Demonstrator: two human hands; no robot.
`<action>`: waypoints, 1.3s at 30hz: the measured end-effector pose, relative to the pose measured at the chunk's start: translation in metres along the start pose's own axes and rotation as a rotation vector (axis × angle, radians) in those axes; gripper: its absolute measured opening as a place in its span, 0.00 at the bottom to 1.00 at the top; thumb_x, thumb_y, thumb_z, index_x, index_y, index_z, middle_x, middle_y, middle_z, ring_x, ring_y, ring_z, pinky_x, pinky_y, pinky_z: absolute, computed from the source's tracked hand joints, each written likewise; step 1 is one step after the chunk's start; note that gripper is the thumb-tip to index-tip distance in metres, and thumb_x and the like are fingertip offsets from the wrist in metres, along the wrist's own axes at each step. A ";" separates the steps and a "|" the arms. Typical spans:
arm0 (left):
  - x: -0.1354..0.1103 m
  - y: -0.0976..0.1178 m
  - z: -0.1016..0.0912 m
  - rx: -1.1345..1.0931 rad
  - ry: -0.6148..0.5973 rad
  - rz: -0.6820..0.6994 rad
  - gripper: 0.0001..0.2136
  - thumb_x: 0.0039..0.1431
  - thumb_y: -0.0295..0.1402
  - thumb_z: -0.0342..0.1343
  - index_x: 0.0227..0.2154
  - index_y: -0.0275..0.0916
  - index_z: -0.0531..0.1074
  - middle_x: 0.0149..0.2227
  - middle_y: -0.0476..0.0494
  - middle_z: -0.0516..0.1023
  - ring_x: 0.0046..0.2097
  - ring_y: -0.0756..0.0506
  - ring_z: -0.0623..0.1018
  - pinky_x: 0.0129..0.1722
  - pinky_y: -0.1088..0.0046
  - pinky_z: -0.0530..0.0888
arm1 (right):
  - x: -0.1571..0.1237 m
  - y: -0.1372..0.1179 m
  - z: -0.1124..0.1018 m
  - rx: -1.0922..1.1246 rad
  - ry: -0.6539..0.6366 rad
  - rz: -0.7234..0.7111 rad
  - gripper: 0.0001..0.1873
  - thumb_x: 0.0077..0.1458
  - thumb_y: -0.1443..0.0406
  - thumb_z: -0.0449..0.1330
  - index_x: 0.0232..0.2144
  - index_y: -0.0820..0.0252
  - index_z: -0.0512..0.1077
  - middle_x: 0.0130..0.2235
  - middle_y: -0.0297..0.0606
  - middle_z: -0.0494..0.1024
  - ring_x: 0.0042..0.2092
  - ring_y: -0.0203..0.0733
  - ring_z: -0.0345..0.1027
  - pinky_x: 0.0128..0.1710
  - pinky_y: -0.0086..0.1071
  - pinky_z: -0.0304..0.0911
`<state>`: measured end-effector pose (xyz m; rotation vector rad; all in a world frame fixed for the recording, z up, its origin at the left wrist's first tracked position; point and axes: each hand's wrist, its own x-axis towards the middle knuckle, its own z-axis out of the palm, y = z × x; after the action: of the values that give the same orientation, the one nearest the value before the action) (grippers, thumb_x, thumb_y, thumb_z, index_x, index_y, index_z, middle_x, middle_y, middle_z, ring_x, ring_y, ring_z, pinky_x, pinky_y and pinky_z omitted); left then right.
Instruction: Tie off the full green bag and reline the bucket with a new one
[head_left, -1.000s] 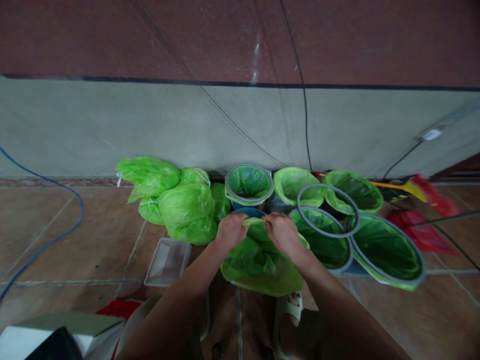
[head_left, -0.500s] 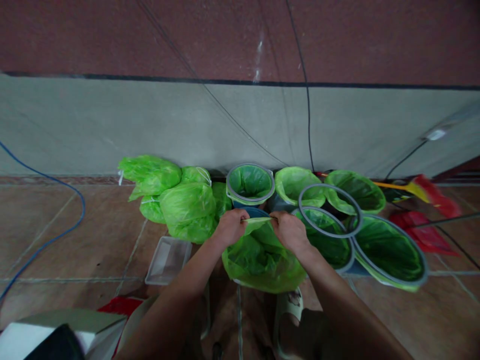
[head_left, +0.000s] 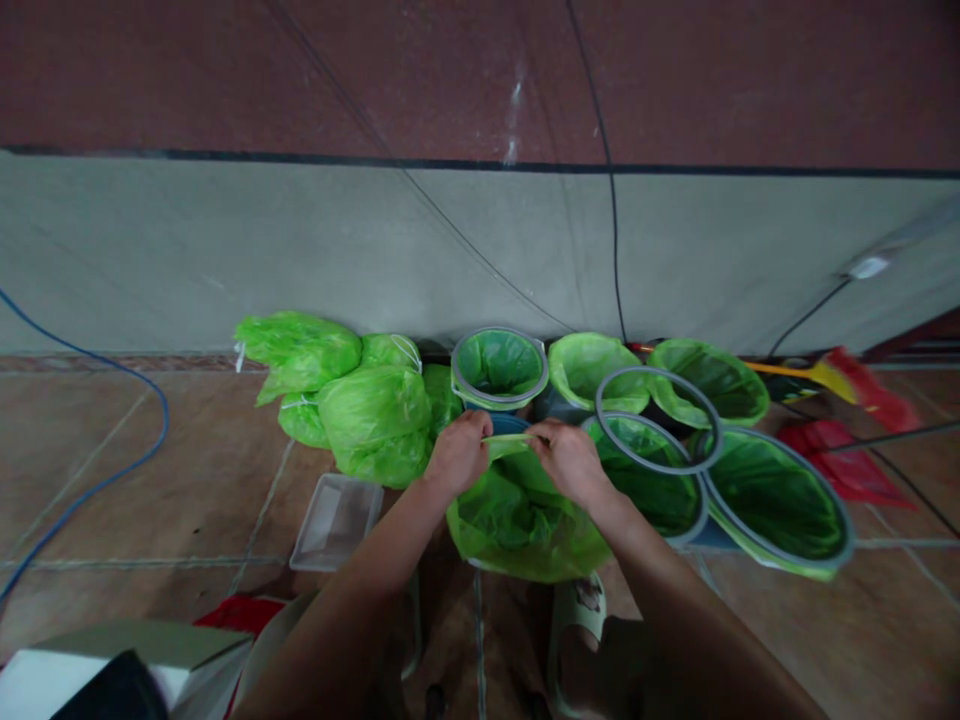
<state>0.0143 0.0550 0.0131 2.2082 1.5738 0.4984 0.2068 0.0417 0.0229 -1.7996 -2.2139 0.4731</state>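
A green plastic bin bag (head_left: 529, 530) hangs open in front of me, draped over a blue bin (head_left: 504, 425) of which only part of the rim shows. Its far edge is pinched by my left hand (head_left: 459, 452) and, a short way to the right, by my right hand (head_left: 568, 458). The strip of bag between the two hands is pulled taut. Just behind stands a lined bin (head_left: 500, 365) with a grey ring on its rim. To the right, a loose grey ring (head_left: 609, 410) lies across the tops of several lined bins.
Filled green bags (head_left: 375, 420) are heaped at the left by the wall. A clear plastic tray (head_left: 336, 525) lies on the tiles. A blue hose (head_left: 161, 410) runs at far left. A red dustpan (head_left: 840, 460) and a broom (head_left: 832, 380) lie at right.
My right hand has shifted slightly left along the bag's edge, closer to my left hand. The bins and the filled bags stay where they were.
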 end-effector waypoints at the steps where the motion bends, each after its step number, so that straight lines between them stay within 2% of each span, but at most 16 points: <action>1: 0.000 -0.001 0.000 0.008 0.004 -0.008 0.09 0.52 0.20 0.51 0.33 0.40 0.69 0.35 0.48 0.74 0.36 0.49 0.74 0.40 0.75 0.71 | 0.000 0.001 -0.001 -0.003 -0.005 0.017 0.13 0.61 0.67 0.54 0.37 0.57 0.79 0.40 0.38 0.80 0.40 0.42 0.73 0.42 0.31 0.62; 4: 0.001 -0.002 0.000 0.023 0.036 -0.030 0.08 0.53 0.21 0.50 0.32 0.40 0.69 0.33 0.48 0.74 0.35 0.49 0.73 0.40 0.75 0.70 | 0.000 0.004 -0.001 -0.014 -0.009 0.022 0.13 0.58 0.66 0.58 0.44 0.58 0.77 0.43 0.40 0.79 0.43 0.44 0.73 0.45 0.33 0.63; 7: 0.000 -0.001 0.003 -0.009 0.056 0.002 0.09 0.54 0.21 0.49 0.32 0.40 0.70 0.34 0.48 0.74 0.35 0.50 0.73 0.40 0.76 0.70 | 0.001 0.004 0.004 0.009 0.039 -0.077 0.25 0.54 0.63 0.64 0.54 0.59 0.71 0.48 0.44 0.76 0.49 0.47 0.69 0.50 0.37 0.62; 8: 0.000 0.000 0.003 -0.022 0.055 0.022 0.09 0.55 0.21 0.49 0.33 0.40 0.71 0.35 0.48 0.74 0.36 0.50 0.74 0.41 0.76 0.71 | 0.001 0.003 0.006 0.025 0.060 -0.114 0.25 0.54 0.63 0.64 0.55 0.59 0.71 0.48 0.44 0.76 0.50 0.47 0.69 0.51 0.38 0.62; 12: -0.002 0.004 0.004 -0.031 0.039 0.072 0.10 0.58 0.23 0.49 0.36 0.42 0.74 0.39 0.48 0.74 0.38 0.50 0.75 0.44 0.76 0.71 | 0.003 -0.001 0.010 0.070 0.128 -0.164 0.10 0.59 0.66 0.57 0.41 0.58 0.77 0.40 0.40 0.78 0.44 0.44 0.70 0.47 0.34 0.63; 14: -0.003 0.005 0.002 0.010 0.023 0.061 0.11 0.59 0.24 0.49 0.38 0.42 0.74 0.41 0.47 0.75 0.40 0.50 0.76 0.45 0.76 0.72 | 0.003 -0.004 0.008 0.109 0.171 -0.148 0.10 0.59 0.68 0.55 0.35 0.58 0.77 0.37 0.39 0.78 0.41 0.42 0.70 0.44 0.32 0.63; 16: -0.003 0.005 0.000 0.081 -0.002 0.032 0.11 0.59 0.25 0.48 0.39 0.42 0.75 0.41 0.46 0.75 0.41 0.49 0.76 0.45 0.76 0.72 | 0.003 -0.005 0.006 0.172 0.237 -0.121 0.10 0.58 0.70 0.54 0.34 0.58 0.77 0.36 0.38 0.78 0.39 0.40 0.71 0.42 0.30 0.62; 19: -0.003 0.003 -0.004 0.192 -0.038 -0.061 0.10 0.60 0.26 0.48 0.37 0.40 0.74 0.41 0.44 0.76 0.43 0.47 0.77 0.45 0.75 0.72 | 0.003 -0.003 0.002 0.203 0.330 -0.036 0.09 0.55 0.70 0.54 0.31 0.59 0.75 0.35 0.37 0.78 0.37 0.40 0.72 0.40 0.30 0.62; 21: -0.002 0.002 -0.007 0.236 -0.047 -0.141 0.09 0.61 0.28 0.48 0.37 0.40 0.74 0.42 0.43 0.77 0.43 0.46 0.78 0.44 0.74 0.72 | 0.004 0.000 0.000 0.151 0.336 0.046 0.07 0.55 0.69 0.56 0.28 0.58 0.74 0.33 0.37 0.77 0.35 0.41 0.71 0.38 0.31 0.62; 24: 0.000 0.001 -0.009 0.246 -0.029 -0.209 0.10 0.62 0.29 0.47 0.39 0.41 0.74 0.42 0.43 0.78 0.42 0.46 0.79 0.43 0.73 0.72 | 0.002 0.003 -0.001 0.047 0.255 0.150 0.03 0.53 0.67 0.59 0.31 0.58 0.73 0.32 0.36 0.76 0.33 0.41 0.70 0.35 0.31 0.62; 25: 0.000 0.002 -0.009 0.239 -0.021 -0.214 0.10 0.63 0.30 0.47 0.39 0.41 0.73 0.42 0.43 0.78 0.42 0.46 0.79 0.43 0.73 0.72 | 0.001 0.003 -0.001 0.026 0.229 0.155 0.06 0.52 0.67 0.61 0.35 0.59 0.74 0.34 0.36 0.77 0.34 0.41 0.71 0.36 0.31 0.62; 28: -0.001 0.006 -0.007 0.198 -0.005 -0.178 0.10 0.64 0.31 0.46 0.40 0.41 0.73 0.40 0.44 0.79 0.41 0.46 0.79 0.41 0.73 0.72 | -0.001 0.000 0.000 0.001 0.190 0.040 0.23 0.50 0.65 0.64 0.50 0.58 0.71 0.46 0.41 0.75 0.42 0.44 0.72 0.43 0.33 0.65; 30: -0.003 0.010 -0.004 0.172 -0.002 -0.131 0.10 0.65 0.31 0.46 0.40 0.41 0.72 0.40 0.44 0.79 0.40 0.46 0.79 0.41 0.73 0.72 | 0.000 -0.004 0.002 0.014 0.189 -0.072 0.25 0.52 0.64 0.63 0.54 0.57 0.70 0.50 0.42 0.73 0.47 0.45 0.70 0.48 0.34 0.64; 33: -0.005 0.015 0.000 0.156 -0.010 -0.065 0.11 0.66 0.31 0.44 0.40 0.40 0.72 0.40 0.43 0.78 0.41 0.47 0.78 0.43 0.73 0.72 | 0.002 -0.007 0.004 0.072 0.203 -0.137 0.14 0.59 0.65 0.55 0.45 0.58 0.75 0.44 0.42 0.76 0.45 0.43 0.71 0.48 0.33 0.64; 35: -0.005 0.015 0.000 0.163 -0.030 -0.062 0.11 0.66 0.31 0.44 0.41 0.41 0.72 0.41 0.43 0.79 0.42 0.47 0.78 0.44 0.73 0.72 | 0.003 -0.006 0.004 0.134 0.231 -0.127 0.14 0.61 0.67 0.51 0.39 0.58 0.77 0.39 0.41 0.77 0.41 0.41 0.72 0.46 0.31 0.65; 39: -0.003 0.008 -0.002 0.237 -0.093 -0.165 0.12 0.66 0.31 0.44 0.40 0.39 0.73 0.40 0.42 0.80 0.41 0.45 0.80 0.42 0.72 0.73 | 0.005 0.000 -0.002 0.194 0.291 -0.046 0.13 0.59 0.68 0.52 0.36 0.59 0.78 0.38 0.41 0.80 0.39 0.42 0.73 0.43 0.32 0.65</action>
<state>0.0189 0.0501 0.0189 2.2056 1.8249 0.1653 0.2064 0.0465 0.0249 -1.6016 -1.9365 0.3749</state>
